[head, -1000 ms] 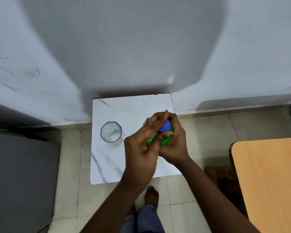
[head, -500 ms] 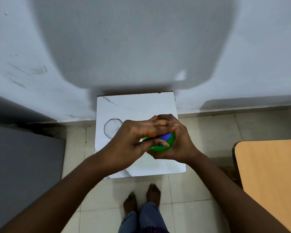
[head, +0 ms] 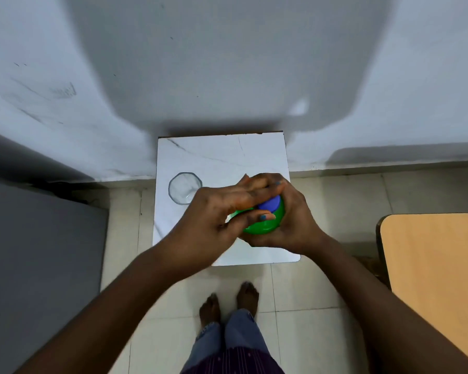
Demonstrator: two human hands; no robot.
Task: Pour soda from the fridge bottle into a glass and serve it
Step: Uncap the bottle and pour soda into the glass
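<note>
A green soda bottle (head: 265, 225) with a blue cap (head: 270, 204) stands on a small white marble-look table (head: 227, 157), seen from straight above. My right hand (head: 289, 222) wraps around the bottle's shoulder from the right. My left hand (head: 222, 211) reaches over from the left, with its fingers and thumb closed around the blue cap. An empty clear glass (head: 184, 187) stands upright on the table's left side, just beyond my left hand. Most of the bottle's body is hidden by my hands.
The table stands against a white wall (head: 227, 63). A grey appliance surface (head: 38, 265) lies at the left and a wooden tabletop (head: 438, 279) at the right. My bare feet (head: 227, 300) stand on the tiled floor in front of the table.
My left forearm has swung out to the left and the hand has turned over the cap. The right hand stays around the bottle. The view has shifted slightly.
</note>
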